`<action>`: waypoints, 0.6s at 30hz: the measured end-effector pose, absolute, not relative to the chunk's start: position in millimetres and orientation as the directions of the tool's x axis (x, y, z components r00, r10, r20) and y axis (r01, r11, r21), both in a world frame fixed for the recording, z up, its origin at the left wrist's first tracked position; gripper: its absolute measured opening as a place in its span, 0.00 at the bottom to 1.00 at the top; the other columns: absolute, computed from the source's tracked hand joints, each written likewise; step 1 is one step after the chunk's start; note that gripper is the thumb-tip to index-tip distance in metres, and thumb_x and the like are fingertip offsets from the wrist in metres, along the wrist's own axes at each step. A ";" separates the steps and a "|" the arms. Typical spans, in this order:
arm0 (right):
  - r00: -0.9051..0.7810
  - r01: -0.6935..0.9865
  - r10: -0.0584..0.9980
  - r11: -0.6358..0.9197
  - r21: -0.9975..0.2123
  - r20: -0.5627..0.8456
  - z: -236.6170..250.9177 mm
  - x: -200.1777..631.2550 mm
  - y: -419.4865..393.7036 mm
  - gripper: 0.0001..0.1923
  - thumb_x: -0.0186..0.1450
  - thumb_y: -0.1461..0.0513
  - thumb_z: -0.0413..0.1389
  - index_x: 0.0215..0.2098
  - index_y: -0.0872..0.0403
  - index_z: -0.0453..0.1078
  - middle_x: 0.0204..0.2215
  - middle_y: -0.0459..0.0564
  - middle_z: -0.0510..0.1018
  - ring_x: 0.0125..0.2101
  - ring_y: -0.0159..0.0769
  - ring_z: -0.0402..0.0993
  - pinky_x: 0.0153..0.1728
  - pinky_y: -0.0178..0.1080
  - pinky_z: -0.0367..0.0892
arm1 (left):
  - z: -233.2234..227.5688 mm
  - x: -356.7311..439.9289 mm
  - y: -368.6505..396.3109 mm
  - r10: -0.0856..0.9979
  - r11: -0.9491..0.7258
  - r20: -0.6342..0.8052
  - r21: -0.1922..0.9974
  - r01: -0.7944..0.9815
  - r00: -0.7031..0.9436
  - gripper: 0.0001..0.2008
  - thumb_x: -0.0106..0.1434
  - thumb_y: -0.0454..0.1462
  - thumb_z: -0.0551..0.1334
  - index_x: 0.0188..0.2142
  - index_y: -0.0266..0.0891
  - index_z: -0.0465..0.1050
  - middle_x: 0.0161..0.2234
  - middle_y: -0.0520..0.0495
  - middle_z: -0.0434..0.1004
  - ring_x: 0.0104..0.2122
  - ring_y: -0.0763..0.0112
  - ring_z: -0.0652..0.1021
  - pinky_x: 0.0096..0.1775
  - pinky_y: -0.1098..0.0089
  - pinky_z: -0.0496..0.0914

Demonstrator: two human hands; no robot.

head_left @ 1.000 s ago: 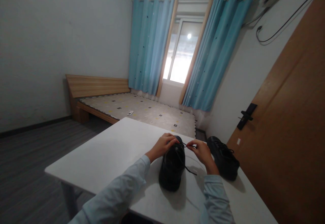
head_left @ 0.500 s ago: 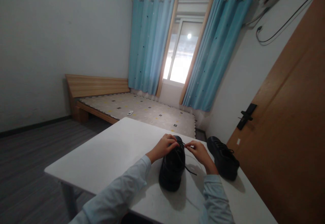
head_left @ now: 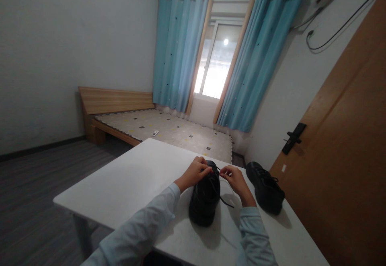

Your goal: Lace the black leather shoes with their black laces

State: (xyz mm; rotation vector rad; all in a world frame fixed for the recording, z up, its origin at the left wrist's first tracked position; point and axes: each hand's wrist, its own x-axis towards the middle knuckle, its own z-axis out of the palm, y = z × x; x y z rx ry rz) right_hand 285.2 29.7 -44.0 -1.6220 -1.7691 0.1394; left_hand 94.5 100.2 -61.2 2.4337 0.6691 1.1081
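Note:
A black lace-up shoe (head_left: 205, 201) stands on the white table (head_left: 120, 189), its heel toward me. Against its far left side rests my left hand (head_left: 197, 172), closed on the shoe with the thumb over the lacing; the fingertips are partly hidden. My right hand (head_left: 235, 178) is just right of the shoe, thumb and fingers pinched on a thin black shoelace (head_left: 217, 169). Another loose lace end (head_left: 226, 202) hangs off the shoe's right side above the tabletop. To the right sits a second black shoe (head_left: 267, 189), its lace tied in a bow, touched by neither hand.
Beyond the table is a bed (head_left: 169, 131) with a patterned mattress and a white remote (head_left: 155, 133) on it. A wooden door (head_left: 337, 157) with a black handle (head_left: 294, 138) stands close on the right. Blue curtains (head_left: 181, 52) flank the window (head_left: 221, 60).
My right hand has shifted very slightly at the lace, and its forearm has moved a little left. My left hand and both shoes stay almost as they were.

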 end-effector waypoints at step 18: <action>0.166 0.654 0.913 0.182 -0.734 0.374 -43.5 275.8 32.7 0.04 0.48 0.62 0.60 0.22 0.56 0.72 0.22 0.50 0.78 0.26 0.38 0.75 0.30 0.38 0.67 | -57.2 99.5 98.8 0.575 -0.795 0.518 0.537 0.282 0.634 0.08 0.57 0.35 0.61 0.35 0.42 0.79 0.28 0.50 0.71 0.28 0.74 0.71 0.33 0.75 0.64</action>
